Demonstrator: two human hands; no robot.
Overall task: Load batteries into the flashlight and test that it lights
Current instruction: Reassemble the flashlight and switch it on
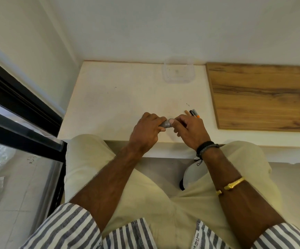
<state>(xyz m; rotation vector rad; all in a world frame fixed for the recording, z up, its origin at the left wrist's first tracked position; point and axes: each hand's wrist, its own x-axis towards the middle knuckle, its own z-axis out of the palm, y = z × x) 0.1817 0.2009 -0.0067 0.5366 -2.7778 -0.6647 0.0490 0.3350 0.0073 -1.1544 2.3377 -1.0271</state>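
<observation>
Head view: your left hand (145, 131) grips the grey flashlight (165, 124) over the near table (109, 97) edge; your right hand (190, 130) pinches its end (batteries (192, 113) lie just beyond).

Grey flashlight (165, 124) held level; batteries (192, 113) lying side by side.

- A plain room in a home, by its look.
- Bare white painted walls (145, 24) corner a white worktop (118, 97) carrying an oak-grained wooden panel (264, 97).
- Black-framed glass sliding door (20, 112) and pale floor tiles (20, 186) at left.
</observation>
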